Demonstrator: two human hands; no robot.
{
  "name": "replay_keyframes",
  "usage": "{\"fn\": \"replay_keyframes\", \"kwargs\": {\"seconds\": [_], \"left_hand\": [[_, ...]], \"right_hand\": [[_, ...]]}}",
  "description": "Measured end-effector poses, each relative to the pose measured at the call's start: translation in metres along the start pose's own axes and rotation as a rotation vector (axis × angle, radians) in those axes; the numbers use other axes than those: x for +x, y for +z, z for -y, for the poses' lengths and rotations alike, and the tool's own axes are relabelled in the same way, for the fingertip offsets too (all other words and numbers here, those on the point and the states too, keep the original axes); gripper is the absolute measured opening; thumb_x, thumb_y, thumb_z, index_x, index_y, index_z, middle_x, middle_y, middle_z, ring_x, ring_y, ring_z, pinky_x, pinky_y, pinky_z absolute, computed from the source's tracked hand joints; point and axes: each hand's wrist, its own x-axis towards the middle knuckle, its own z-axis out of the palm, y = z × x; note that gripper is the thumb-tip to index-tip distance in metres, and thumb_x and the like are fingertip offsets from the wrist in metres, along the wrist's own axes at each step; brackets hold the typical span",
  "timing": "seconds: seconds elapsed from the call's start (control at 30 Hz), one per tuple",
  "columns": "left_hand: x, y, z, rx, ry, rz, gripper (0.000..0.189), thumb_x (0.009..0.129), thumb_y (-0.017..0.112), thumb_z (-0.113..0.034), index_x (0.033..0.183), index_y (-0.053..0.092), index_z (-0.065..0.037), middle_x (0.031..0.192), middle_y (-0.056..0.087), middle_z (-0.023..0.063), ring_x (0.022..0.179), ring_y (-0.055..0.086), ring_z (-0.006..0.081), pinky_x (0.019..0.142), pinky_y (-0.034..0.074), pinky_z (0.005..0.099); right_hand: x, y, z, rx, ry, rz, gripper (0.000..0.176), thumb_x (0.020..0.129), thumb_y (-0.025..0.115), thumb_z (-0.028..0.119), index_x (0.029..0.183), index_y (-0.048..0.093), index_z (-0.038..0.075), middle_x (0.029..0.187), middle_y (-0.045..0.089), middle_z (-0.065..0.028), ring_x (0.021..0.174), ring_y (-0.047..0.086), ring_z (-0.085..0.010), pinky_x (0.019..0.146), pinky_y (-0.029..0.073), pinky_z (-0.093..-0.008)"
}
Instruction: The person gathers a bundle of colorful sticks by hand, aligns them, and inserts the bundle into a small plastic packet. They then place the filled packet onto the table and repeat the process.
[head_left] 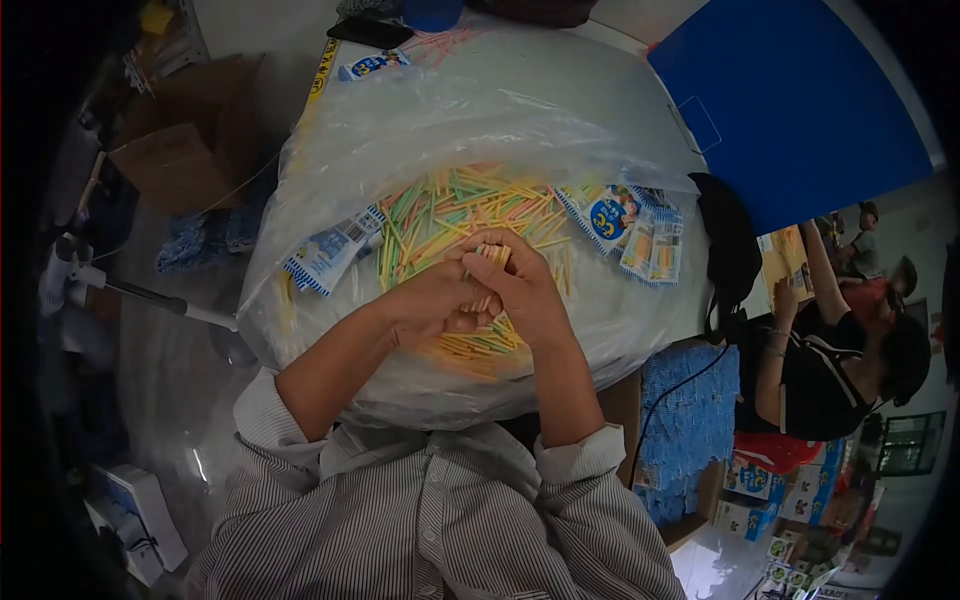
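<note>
My left hand (440,300) and my right hand (525,285) meet over the middle of the table, fingers curled together. Between them is a small bundle of thin coloured sticks (492,254), its ends showing above and below the fingers. Beneath lies a loose heap of yellow, green and pink sticks (430,215) in a wide-open clear plastic bag (350,130). To the left of the heap is a blue-and-white packet (335,248). On its right lie a printed packet (603,215) and another with clear windows showing sticks (655,248).
A phone (370,32) and another packet (375,65) are at the table's far left. A blue panel (790,100) stands at the right, near a black item (725,240). Below it is a carton of blue wrappers (690,410). Another person (830,370) works at the right.
</note>
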Motion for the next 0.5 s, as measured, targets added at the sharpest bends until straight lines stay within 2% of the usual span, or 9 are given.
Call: {"fn": "replay_keyframes", "kwargs": {"seconds": [0.03,0.17,0.23,0.27,0.33,0.37,0.43,0.47,0.5], "left_hand": [[-0.002,0.003,-0.003,-0.018,0.027,-0.027,0.017,0.082,0.047,-0.018,0.091,0.045,-0.004,0.078,0.050,0.0042,0.070,0.050,0.0099,0.054,0.042,0.0193],[-0.011,0.013,-0.008,-0.254,0.075,-0.100,0.015,0.082,0.046,-0.016,0.091,0.045,-0.003,0.078,0.049,0.0042,0.067,0.048,0.0082,0.050,0.039,0.0185],[-0.013,0.008,-0.004,0.001,0.082,-0.035,0.015,0.083,0.045,-0.016,0.090,0.045,-0.002,0.080,0.050,0.0045,0.070,0.050,0.0088,0.052,0.039,0.0184],[-0.014,0.006,-0.001,-0.009,0.087,-0.051,0.015,0.083,0.045,-0.016,0.090,0.045,-0.002,0.080,0.050,0.0045,0.070,0.050,0.0088,0.052,0.039,0.0184],[-0.016,0.004,0.001,0.040,0.050,-0.022,0.017,0.085,0.043,-0.017,0.091,0.046,-0.002,0.081,0.051,0.0047,0.071,0.051,0.0093,0.054,0.040,0.0186],[-0.016,0.003,0.001,0.039,0.060,-0.042,0.017,0.085,0.043,-0.017,0.091,0.046,-0.002,0.081,0.051,0.0047,0.071,0.051,0.0093,0.054,0.040,0.0186],[-0.016,0.004,0.003,0.007,0.047,-0.125,0.018,0.086,0.041,-0.020,0.091,0.046,-0.003,0.080,0.051,0.0039,0.069,0.050,0.0086,0.054,0.039,0.0187],[-0.017,0.007,0.004,0.003,0.056,-0.138,0.018,0.086,0.041,-0.020,0.091,0.046,-0.003,0.080,0.051,0.0039,0.069,0.050,0.0086,0.054,0.039,0.0187],[-0.017,0.009,0.006,-0.060,0.062,-0.184,0.018,0.086,0.040,-0.020,0.089,0.046,-0.004,0.079,0.051,0.0032,0.067,0.049,0.0083,0.053,0.038,0.0185]], "right_hand": [[0.002,0.000,-0.002,0.059,0.016,0.017,0.016,0.081,0.049,0.012,0.095,0.049,0.004,0.064,0.054,-0.0021,0.044,0.045,-0.0032,0.036,0.035,-0.0149],[0.001,0.002,0.002,0.139,0.029,-0.029,0.013,0.082,0.047,0.010,0.093,0.049,0.004,0.055,0.051,-0.0013,0.043,0.045,-0.0035,0.036,0.036,-0.0161],[-0.002,0.001,0.001,0.031,-0.012,0.046,0.016,0.083,0.044,0.010,0.097,0.048,0.004,0.065,0.055,-0.0029,0.042,0.044,-0.0029,0.036,0.034,-0.0149],[-0.003,0.000,0.003,0.032,-0.001,0.062,0.016,0.083,0.044,0.010,0.097,0.048,0.004,0.065,0.055,-0.0029,0.042,0.044,-0.0029,0.036,0.034,-0.0149],[-0.003,0.000,0.011,-0.006,-0.045,0.115,0.022,0.085,0.041,0.012,0.104,0.047,0.003,0.082,0.057,-0.0061,0.056,0.052,-0.0069,0.046,0.040,-0.0164],[0.001,0.001,0.007,-0.001,-0.044,0.136,0.022,0.085,0.041,0.012,0.104,0.047,0.003,0.082,0.057,-0.0061,0.056,0.052,-0.0069,0.046,0.040,-0.0164],[0.008,0.003,0.000,-0.042,-0.318,-0.029,0.029,0.087,0.037,0.015,0.112,0.043,0.003,0.096,0.055,-0.0075,0.077,0.053,-0.0108,0.060,0.043,-0.0201],[0.007,0.002,0.001,-0.040,-0.317,-0.013,0.029,0.087,0.037,0.015,0.112,0.043,0.003,0.096,0.055,-0.0075,0.077,0.053,-0.0108,0.060,0.043,-0.0201],[0.003,0.001,0.005,-0.198,-0.210,0.049,0.030,0.087,0.037,0.017,0.111,0.044,0.002,0.096,0.054,-0.0076,0.083,0.051,-0.0121,0.065,0.042,-0.0220]]}}
